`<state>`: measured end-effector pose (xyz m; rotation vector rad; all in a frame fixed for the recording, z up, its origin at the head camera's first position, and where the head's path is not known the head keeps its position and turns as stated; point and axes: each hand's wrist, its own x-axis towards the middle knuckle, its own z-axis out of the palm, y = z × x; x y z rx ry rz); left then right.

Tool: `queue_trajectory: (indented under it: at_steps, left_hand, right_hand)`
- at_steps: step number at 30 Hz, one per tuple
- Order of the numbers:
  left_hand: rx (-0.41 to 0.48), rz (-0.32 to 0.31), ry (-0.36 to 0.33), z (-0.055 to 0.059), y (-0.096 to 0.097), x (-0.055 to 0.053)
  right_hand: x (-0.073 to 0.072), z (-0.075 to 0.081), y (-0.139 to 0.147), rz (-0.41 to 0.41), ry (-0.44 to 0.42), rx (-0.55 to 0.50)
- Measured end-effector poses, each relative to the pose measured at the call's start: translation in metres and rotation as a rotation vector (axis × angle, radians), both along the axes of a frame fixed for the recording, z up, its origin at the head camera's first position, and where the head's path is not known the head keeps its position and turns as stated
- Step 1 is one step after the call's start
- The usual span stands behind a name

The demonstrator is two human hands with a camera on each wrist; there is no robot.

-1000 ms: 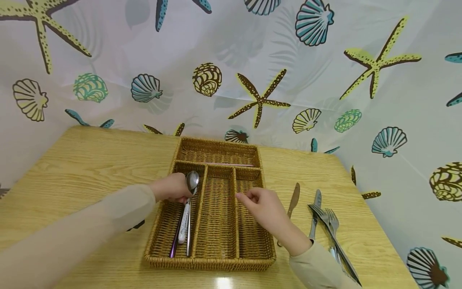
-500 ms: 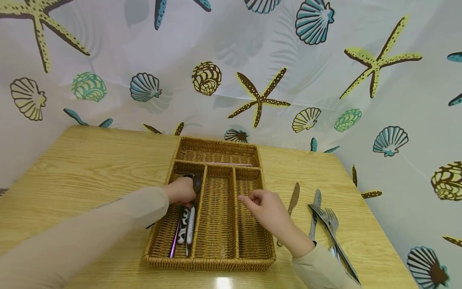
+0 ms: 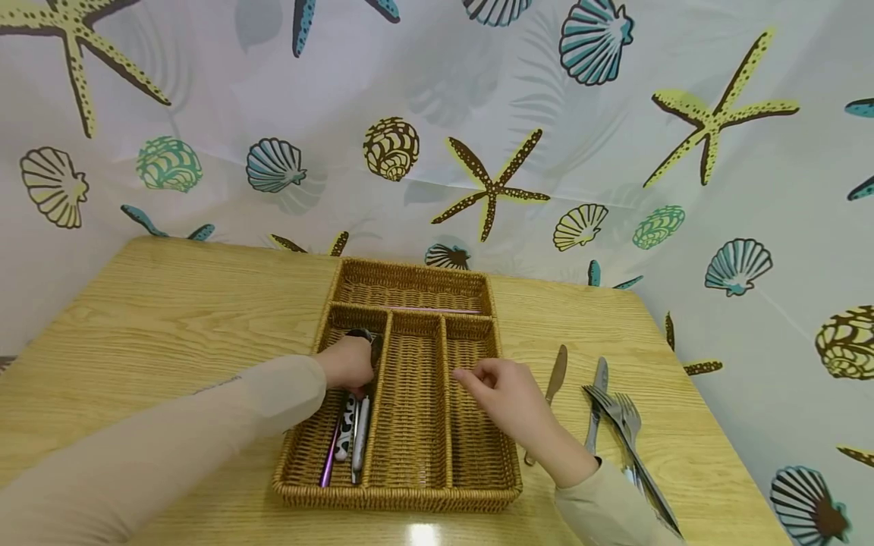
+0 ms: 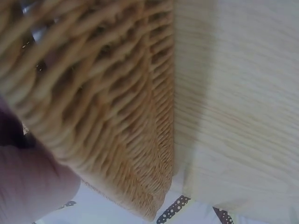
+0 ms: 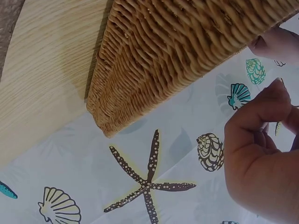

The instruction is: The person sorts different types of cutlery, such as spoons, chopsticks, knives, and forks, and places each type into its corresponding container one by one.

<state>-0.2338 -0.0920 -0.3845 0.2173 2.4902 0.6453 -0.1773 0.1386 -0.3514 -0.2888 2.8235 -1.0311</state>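
Note:
My left hand (image 3: 348,362) reaches down into the left long compartment of a woven wicker cutlery tray (image 3: 410,497). It grips a spoon (image 3: 361,432) with a pale handle; the spoon's dark bowl shows past the knuckles, and the fingertips are hidden. Under and beside it lie cutlery pieces with a black-and-white patterned handle (image 3: 345,432) and a purple handle (image 3: 329,459). In the left wrist view, tray wall covers most of that hand. My right hand (image 3: 501,390) hovers over the right compartment, fingers loosely curled and holding nothing.
Right of the tray, a knife (image 3: 558,371), a second knife (image 3: 592,425) and several forks (image 3: 631,421) lie on the wooden table (image 3: 205,303). A thin pink-purple stick (image 3: 433,310) lies in the tray's back compartment. A shell-patterned cloth (image 3: 328,91) hangs behind.
My left hand has lowered the spoon into the left compartment and shifted slightly right, turning its bowl down beside the divider. The patterned handle has come into view. My right hand has barely moved.

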Motion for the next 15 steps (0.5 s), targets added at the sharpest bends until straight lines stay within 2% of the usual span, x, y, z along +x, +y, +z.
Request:
queue_trajectory:
  at_steps: [4, 7, 12, 15]
  left_hand:
    - [0.005, -0.012, 0.024, 0.000, -0.003, -0.001]
    - [0.020, -0.015, 0.072, 0.003, -0.007, -0.003]
    - [0.087, -0.021, 0.162, 0.018, -0.016, -0.002]
    - [0.132, -0.016, 0.191, 0.027, -0.018, 0.000]
  right_hand:
    - [0.002, 0.001, 0.012, -0.017, -0.012, 0.014]
    - [0.004, 0.003, 0.032, -0.041, -0.032, 0.047]
    - [0.006, 0.006, 0.087, -0.125, -0.082, 0.131]
    - [0.008, 0.006, 0.125, -0.184, -0.081, 0.234]
